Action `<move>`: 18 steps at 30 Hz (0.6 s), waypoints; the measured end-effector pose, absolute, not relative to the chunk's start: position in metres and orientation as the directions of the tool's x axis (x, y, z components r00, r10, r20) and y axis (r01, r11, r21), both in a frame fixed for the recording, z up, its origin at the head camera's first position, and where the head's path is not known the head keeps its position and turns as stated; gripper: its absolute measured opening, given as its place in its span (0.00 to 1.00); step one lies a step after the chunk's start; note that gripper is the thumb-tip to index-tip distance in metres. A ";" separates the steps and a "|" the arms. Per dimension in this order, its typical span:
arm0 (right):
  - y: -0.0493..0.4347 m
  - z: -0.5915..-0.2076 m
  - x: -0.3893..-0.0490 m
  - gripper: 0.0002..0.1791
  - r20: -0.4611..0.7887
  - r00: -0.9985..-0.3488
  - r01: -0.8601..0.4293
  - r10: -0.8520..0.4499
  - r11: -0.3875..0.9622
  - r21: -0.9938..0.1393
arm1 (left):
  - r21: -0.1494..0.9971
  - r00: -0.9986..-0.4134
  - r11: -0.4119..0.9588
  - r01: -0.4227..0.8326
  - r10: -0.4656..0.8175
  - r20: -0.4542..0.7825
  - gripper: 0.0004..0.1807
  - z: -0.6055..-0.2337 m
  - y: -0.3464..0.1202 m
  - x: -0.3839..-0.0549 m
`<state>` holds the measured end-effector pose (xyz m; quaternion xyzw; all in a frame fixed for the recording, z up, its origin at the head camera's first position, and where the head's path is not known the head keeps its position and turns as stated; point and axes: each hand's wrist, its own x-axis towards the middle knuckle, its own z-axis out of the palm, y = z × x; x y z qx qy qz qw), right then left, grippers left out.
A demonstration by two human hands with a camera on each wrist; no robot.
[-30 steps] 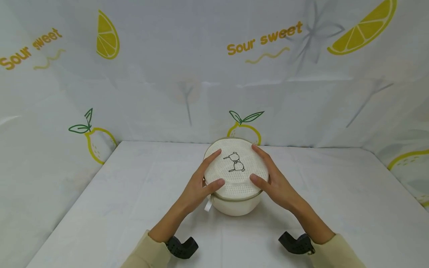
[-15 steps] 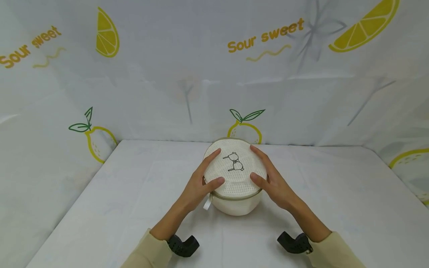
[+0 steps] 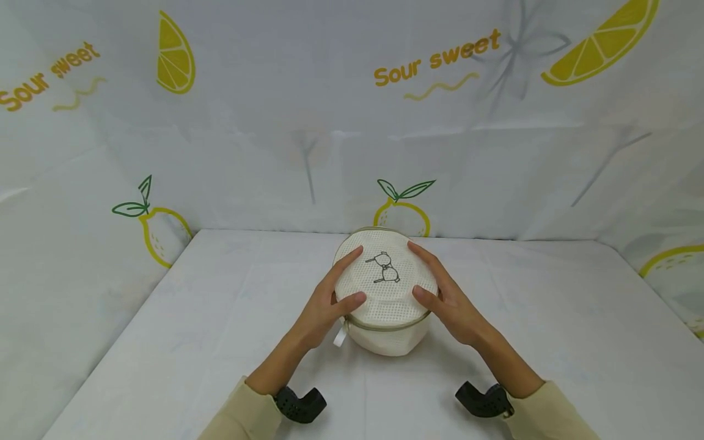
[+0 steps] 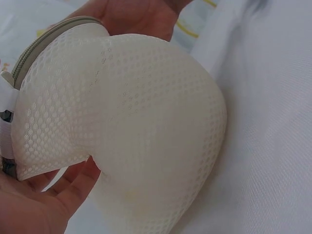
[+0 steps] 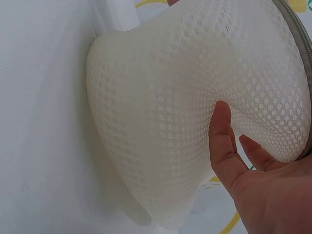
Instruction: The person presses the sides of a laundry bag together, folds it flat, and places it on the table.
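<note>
A round cream mesh laundry bag [image 3: 387,308] stands upright on the white-covered table, its top facing me with a small dark line drawing [image 3: 387,269]. My left hand [image 3: 316,315] grips its left side, thumb and forefinger over the top edge. On the opposite side my right hand [image 3: 459,311] holds it the same way. Fingertips of both hands dent the soft mesh wall, as the right wrist view shows at the fingers [image 5: 223,126]. A grey-green zipper [image 4: 48,41] rings the top, and a white tag [image 3: 340,336] hangs at the left. The bag's far side is hidden.
The table [image 3: 192,342] has a white cloth cover. A white curtain [image 3: 264,122] with lemon prints stands behind it and along both sides. Black wrist mounts [image 3: 301,406] sit below each hand, near the table surface.
Both hands keep their hold. The right forefinger has shifted slightly left over the bag's top, and the lower front wall of the bag looks a little more creased.
</note>
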<state>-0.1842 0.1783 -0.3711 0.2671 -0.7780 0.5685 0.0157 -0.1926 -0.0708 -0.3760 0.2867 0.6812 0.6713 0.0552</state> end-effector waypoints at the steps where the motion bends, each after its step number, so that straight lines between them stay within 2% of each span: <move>1: 0.178 -0.371 -0.184 0.35 0.327 -0.856 -0.433 -0.400 0.209 -0.877 | 0.947 -0.830 -0.065 0.315 0.465 0.308 0.43 -0.376 -0.071 -0.193; 12: 0.179 -0.372 -0.184 0.34 0.331 -0.848 -0.441 -0.414 0.202 -0.875 | 0.943 -0.823 -0.059 0.328 0.472 0.316 0.42 -0.376 -0.072 -0.192; 18: 0.177 -0.372 -0.184 0.34 0.315 -0.852 -0.419 -0.419 0.184 -0.889 | 0.940 -0.844 0.017 0.341 0.447 0.298 0.39 -0.373 -0.074 -0.192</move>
